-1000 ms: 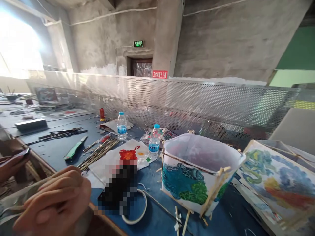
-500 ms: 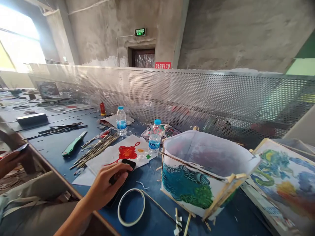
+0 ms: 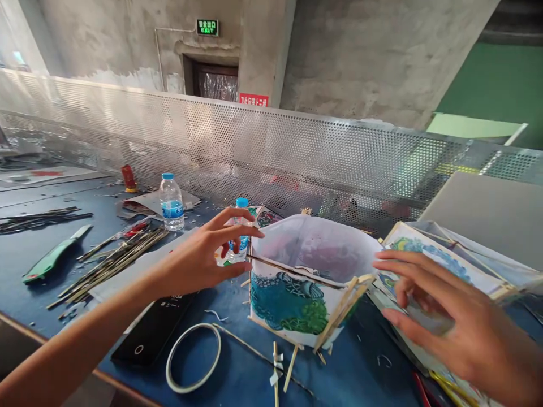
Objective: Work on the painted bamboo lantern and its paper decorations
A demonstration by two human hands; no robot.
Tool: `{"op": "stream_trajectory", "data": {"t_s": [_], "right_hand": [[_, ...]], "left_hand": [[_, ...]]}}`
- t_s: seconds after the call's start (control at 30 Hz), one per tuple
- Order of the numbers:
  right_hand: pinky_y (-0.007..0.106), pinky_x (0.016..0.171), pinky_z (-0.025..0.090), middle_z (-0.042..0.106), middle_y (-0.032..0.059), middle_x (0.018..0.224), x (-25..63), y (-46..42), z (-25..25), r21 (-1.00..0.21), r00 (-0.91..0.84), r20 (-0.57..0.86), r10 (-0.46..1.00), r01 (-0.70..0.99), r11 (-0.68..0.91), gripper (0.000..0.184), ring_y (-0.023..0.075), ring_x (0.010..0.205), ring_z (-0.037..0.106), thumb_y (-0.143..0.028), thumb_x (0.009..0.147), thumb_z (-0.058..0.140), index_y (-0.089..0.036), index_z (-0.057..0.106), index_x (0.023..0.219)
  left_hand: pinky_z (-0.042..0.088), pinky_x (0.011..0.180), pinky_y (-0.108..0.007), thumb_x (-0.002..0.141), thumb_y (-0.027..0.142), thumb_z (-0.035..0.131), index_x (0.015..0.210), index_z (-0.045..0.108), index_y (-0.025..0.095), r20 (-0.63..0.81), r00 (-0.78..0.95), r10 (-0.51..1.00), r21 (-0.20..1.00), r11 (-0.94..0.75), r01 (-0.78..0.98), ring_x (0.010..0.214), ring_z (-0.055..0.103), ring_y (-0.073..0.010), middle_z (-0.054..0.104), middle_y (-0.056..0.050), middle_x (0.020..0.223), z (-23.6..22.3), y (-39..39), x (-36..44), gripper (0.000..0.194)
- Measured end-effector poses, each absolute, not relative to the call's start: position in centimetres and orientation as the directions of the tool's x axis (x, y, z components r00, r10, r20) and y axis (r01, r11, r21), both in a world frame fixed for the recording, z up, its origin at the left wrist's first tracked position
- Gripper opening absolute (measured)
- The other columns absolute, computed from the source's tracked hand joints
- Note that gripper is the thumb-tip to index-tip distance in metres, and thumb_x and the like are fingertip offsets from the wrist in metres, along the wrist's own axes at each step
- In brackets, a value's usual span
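Both hands spread wide, gripping nothing. Left hand (image 3: 203, 257) beside left edge of painted paper lantern (image 3: 305, 282), right hand (image 3: 445, 316) near its right corner, flanking bamboo frame, probably to steady it. Lantern sitting mid blue table (image 3: 51, 282), tape ring (image 3: 193, 356) and phone (image 3: 153, 333) in front.

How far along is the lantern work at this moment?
Done: the paper lantern already has painted panels on a bamboo frame. In hand: left hand and right hand reach for its two sides, both open, not yet gripping. Left: loose bamboo strips and a tape ring lie unused.
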State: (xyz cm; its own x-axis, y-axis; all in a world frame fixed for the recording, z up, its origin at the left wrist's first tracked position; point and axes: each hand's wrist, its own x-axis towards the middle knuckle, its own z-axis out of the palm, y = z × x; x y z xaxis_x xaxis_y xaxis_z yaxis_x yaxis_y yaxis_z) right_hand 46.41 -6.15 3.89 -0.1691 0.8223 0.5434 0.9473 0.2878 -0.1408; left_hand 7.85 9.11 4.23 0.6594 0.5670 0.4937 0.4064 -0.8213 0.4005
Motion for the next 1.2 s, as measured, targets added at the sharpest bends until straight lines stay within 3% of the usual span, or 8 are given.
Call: {"op": "stream_trajectory", "data": {"t_s": [0.13,0.27,0.37,0.63,0.83,0.93,1.03,1.2], "right_hand": [[0.023,0.057,0.051,0.071,-0.0043,0.088,45.8,-4.0,5.0,-0.293,-0.222,0.282,0.933,0.906,0.304,0.035,0.0109,0.069,0.065,-0.056,0.095,0.067,-0.04,0.065,0.126],[0.022,0.066,0.053,0.074,-0.0064,0.092,44.1,-3.3,5.3,-0.379,-0.232,0.32,0.919,0.857,0.348,0.019,0.0094,0.071,0.066,-0.051,0.092,0.072,-0.035,0.074,0.102],[0.022,0.069,0.053,0.074,-0.0055,0.086,43.7,-3.1,5.1,-0.446,-0.17,0.348,0.922,0.835,0.323,0.015,0.0105,0.075,0.069,-0.046,0.091,0.071,-0.031,0.074,0.093],[0.026,0.079,0.059,0.077,0.0016,0.1,47.1,-1.1,8.3,-0.585,0.031,0.404,0.914,0.777,0.232,0.04,0.0175,0.09,0.075,-0.06,0.082,0.079,-0.027,0.073,0.105],[0.026,0.077,0.06,0.079,0.0061,0.095,49.3,-0.5,14.3,-0.521,0.097,0.626,0.774,0.79,0.323,0.042,0.0173,0.084,0.075,-0.05,0.071,0.09,-0.022,0.077,0.1],[0.031,0.081,0.057,0.078,0.0078,0.1,49.7,0.0,16.0,-0.44,0.094,0.678,0.729,0.846,0.3,0.044,0.0173,0.089,0.074,-0.048,0.077,0.084,-0.014,0.078,0.105],[0.032,0.082,0.053,0.077,0.0095,0.104,50.1,0.9,15.9,-0.421,0.131,0.68,0.721,0.875,0.238,0.047,0.016,0.093,0.073,-0.046,0.083,0.079,-0.009,0.075,0.111],[0.03,0.083,0.053,0.077,0.0124,0.108,52.1,3.2,13.0,-0.429,0.171,0.667,0.726,0.884,0.186,0.04,0.0169,0.095,0.074,-0.044,0.089,0.075,-0.012,0.075,0.112]], "left_hand": [[0.052,0.083,-0.02,0.1,0.024,0.067,0.117,0.07,0.036,0.364,0.831,0.421,0.324,-0.894,0.31,0.092,0.063,-0.0068,0.053,0.005,0.142,5.9,10.4,8.8,0.021],[0.047,0.079,-0.019,0.102,0.015,0.062,0.107,0.072,0.024,0.299,0.91,0.289,0.274,-0.939,0.208,0.088,0.063,-0.0076,0.067,0.002,0.111,6.5,10.9,9.6,0.014],[0.045,0.078,-0.02,0.101,0.013,0.063,0.103,0.074,0.021,0.349,0.901,0.258,0.216,-0.958,0.191,0.084,0.062,-0.0087,0.069,0.002,0.096,6.8,11.4,10.5,0.013],[0.044,0.068,-0.018,0.087,0.01,0.076,0.091,0.077,0.015,0.55,0.808,0.211,0.08,-0.976,0.201,0.069,0.062,-0.0063,0.071,0.003,0.084,10.7,13.4,13.8,0.007],[0.043,0.068,-0.022,0.082,0.013,0.078,0.089,0.079,0.017,0.649,0.743,0.164,-0.045,-0.967,0.253,0.067,0.061,-0.0081,0.071,0.005,0.077,15.7,14.0,16.8,0.008],[0.044,0.072,-0.025,0.081,0.012,0.075,0.089,0.079,0.015,0.672,0.725,0.153,-0.096,-0.952,0.29,0.069,0.062,-0.0097,0.07,0.004,0.077,17.1,14.8,18.5,0.01],[0.044,0.076,-0.027,0.081,0.009,0.068,0.09,0.079,0.013,0.66,0.74,0.13,-0.152,-0.942,0.3,0.073,0.063,-0.0112,0.069,0.003,0.08,17.1,15.9,20.1,0.015],[0.044,0.075,-0.027,0.082,0.005,0.059,0.092,0.078,0.012,0.653,0.75,0.103,-0.158,-0.951,0.267,0.079,0.063,-0.0138,0.07,-0.001,0.087,14.9,18.3,22.7,0.022]]}}
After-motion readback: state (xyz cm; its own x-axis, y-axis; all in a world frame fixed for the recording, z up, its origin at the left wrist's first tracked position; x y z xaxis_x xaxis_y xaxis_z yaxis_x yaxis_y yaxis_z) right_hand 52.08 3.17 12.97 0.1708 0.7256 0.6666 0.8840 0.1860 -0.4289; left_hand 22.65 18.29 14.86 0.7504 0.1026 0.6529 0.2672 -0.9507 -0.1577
